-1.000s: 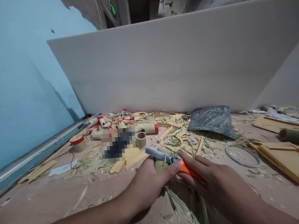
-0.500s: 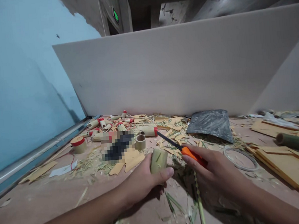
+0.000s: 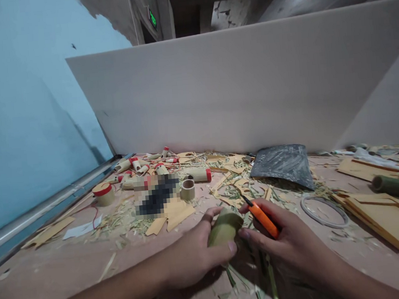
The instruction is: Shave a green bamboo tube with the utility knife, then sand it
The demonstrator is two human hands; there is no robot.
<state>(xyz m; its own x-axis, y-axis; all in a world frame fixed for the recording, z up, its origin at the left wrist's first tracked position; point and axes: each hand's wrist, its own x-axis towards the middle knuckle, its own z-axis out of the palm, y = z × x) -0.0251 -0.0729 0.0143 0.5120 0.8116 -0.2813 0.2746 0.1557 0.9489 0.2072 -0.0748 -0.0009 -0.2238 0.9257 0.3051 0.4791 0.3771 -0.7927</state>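
Observation:
A short piece of green bamboo [image 3: 224,227] is gripped by my left hand [image 3: 197,249], the thumb lying along its near side. My right hand [image 3: 279,228] is closed around an orange-handled knife [image 3: 264,219], close beside the bamboo's right end. The dark blade points up and to the left, past the bamboo. My right fingertips are at the bamboo's right edge; whether they touch it I cannot tell. A bamboo ring [image 3: 188,189] stands just beyond my left hand. Below my right hand lies a thin green stick [image 3: 273,285].
Shavings and several red-banded bamboo tubes [image 3: 200,174] lie at the back. A red-topped bamboo cup [image 3: 103,194] stands left. On the right are a dark curved sheet [image 3: 283,165], a wire coil [image 3: 324,211], wooden boards [image 3: 387,219] and a green bamboo tube [image 3: 398,189]. A pale panel [image 3: 232,90] rises behind.
The bamboo piece has tilted to the right in my left hand. My right hand has come closer to it, and the knife has turned more upright. The view has shifted slightly.

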